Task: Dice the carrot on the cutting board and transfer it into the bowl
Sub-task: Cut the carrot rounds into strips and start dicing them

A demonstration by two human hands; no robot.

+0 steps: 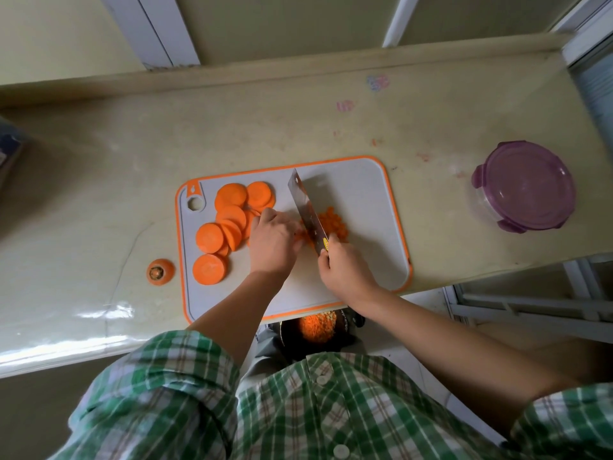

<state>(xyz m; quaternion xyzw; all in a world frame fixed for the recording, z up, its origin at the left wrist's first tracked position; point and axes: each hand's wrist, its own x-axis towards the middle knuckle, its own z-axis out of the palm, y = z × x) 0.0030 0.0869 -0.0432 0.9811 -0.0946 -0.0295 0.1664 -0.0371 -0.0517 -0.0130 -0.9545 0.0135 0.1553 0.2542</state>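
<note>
Board (363, 200) along near edge of counter (132, 151)

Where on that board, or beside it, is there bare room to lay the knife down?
Free: the right part of the board, between the dice and its orange rim; also the counter between board and container. Crowded: the left half under slices, and the middle, where the left hand steadies carrot beside the knife in the right hand.

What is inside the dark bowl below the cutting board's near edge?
A heap of finely diced orange carrot lies in the dark round bowl. The grey, orange-rimmed cutting board covers its far part, hiding what is there.
</note>
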